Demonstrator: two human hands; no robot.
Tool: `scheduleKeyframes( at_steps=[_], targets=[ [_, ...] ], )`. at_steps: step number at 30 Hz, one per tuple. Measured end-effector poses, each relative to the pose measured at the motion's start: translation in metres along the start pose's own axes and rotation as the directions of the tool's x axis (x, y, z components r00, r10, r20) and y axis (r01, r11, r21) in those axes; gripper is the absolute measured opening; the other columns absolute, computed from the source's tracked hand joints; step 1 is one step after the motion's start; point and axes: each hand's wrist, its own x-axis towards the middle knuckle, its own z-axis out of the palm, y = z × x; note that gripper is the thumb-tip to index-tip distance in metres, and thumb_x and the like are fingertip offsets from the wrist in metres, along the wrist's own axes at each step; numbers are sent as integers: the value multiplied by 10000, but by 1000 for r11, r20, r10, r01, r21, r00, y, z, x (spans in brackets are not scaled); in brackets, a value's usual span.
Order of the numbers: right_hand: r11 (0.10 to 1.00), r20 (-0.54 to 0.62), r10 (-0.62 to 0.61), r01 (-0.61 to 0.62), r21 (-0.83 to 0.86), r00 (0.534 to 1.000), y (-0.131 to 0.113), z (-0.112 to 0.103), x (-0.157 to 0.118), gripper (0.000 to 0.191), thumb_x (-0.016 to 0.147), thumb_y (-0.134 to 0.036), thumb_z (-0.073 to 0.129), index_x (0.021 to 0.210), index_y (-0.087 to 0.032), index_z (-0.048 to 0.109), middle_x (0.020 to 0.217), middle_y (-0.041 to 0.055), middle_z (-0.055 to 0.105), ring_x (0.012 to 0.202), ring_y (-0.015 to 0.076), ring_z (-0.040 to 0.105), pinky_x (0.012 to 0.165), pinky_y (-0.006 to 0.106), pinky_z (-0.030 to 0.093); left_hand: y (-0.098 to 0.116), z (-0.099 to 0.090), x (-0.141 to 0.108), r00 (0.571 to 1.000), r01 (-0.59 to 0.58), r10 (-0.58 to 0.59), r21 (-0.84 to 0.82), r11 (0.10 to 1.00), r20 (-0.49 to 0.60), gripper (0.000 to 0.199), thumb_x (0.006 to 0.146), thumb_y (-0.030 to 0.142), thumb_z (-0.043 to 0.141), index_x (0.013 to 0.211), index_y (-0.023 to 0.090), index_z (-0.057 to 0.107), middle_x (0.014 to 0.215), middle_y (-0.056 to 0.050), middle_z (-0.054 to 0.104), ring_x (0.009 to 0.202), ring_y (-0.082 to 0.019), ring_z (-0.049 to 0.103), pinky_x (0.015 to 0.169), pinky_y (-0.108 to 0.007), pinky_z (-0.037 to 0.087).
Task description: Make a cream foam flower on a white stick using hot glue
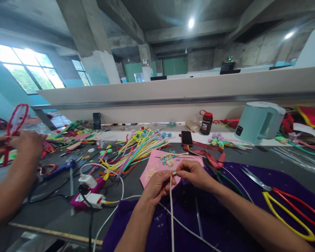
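My left hand (157, 185) pinches the upper part of a long cream pipe-cleaner stem (171, 213), which hangs straight down past the purple cloth (136, 224). A small cream flower-like head (169, 163) tops it, just above my fingertips. My right hand (193, 173) is closed at the same spot, thumb and forefinger pinching a tiny pale piece against the stem; its exact shape is too small to tell. Under and behind both hands lies a pink sheet (153, 159) with small cream and teal bits scattered on it.
Red-and-yellow-handled scissors (271, 189) lie at right. Bundled coloured pipe cleaners (131, 150), a power strip (90, 196) with cables, a phone (186, 138), a dark bottle (206, 123) and a kettle (257, 122) stand around. At far left, another person's hands (23, 143) hold a red loop (17, 117).
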Motion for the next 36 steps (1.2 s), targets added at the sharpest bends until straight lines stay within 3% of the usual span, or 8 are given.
scheduleKeyframes(
  at_steps=[8,15,18,23,25,28,31,36],
  targets=[
    [945,-47,-176,156,-286,983,-4,-1,-2,101,776,-220,569,701,-171,616,651,1,574,593,113,504,549,219,370,-2,-1,1,1000,-24,23,33,999,6,339,724,420,601,637,93,594,404,38,430,299,-11,277,316,-152,154],
    [909,-18,-235,213,-359,972,-7,-1,-4,67,777,-186,569,736,-163,616,659,-9,565,594,98,498,558,207,359,2,4,0,1000,-8,8,68,998,-4,306,701,385,644,621,102,561,409,42,452,299,-8,309,296,-126,183],
    [919,12,-215,207,-337,976,-16,-10,-3,75,787,-207,566,786,-160,624,703,-4,584,618,96,511,564,200,370,4,5,0,1000,-13,13,22,1000,5,285,689,360,660,634,104,547,462,35,493,307,2,310,288,-114,194],
    [931,-9,-26,21,-364,1000,-24,-45,-17,172,825,-301,513,861,-169,617,707,-7,597,595,104,526,537,209,372,11,4,-3,1000,11,-10,-193,981,7,218,675,280,663,687,119,517,512,46,494,326,8,303,276,-90,182],
    [845,50,66,-29,-533,997,-20,-57,-31,183,823,-319,513,845,-171,620,709,4,606,631,124,543,566,224,374,12,5,-5,998,-8,23,-259,966,53,195,692,256,645,691,128,499,524,48,480,338,5,304,282,-87,188],
    [602,117,177,-14,-798,977,-9,-62,-55,219,750,-356,595,874,-178,620,831,44,618,741,174,567,631,258,383,14,7,-9,982,-94,142,-339,936,121,187,732,253,610,680,145,467,529,47,456,360,-10,314,307,-98,223],
    [417,87,236,-20,-909,968,4,-56,-69,291,712,-366,623,935,-181,599,915,75,590,819,216,567,663,286,395,13,10,-13,963,-156,225,-377,913,148,249,717,274,629,637,154,426,509,46,428,370,-20,308,331,-112,248],
    [364,64,235,-27,-931,970,18,-45,-71,257,745,-300,554,969,-179,590,907,84,581,859,230,568,696,300,405,12,13,-16,947,-198,275,-373,906,164,320,691,340,653,610,159,401,489,44,396,375,-31,282,329,-128,200]
  ],
)
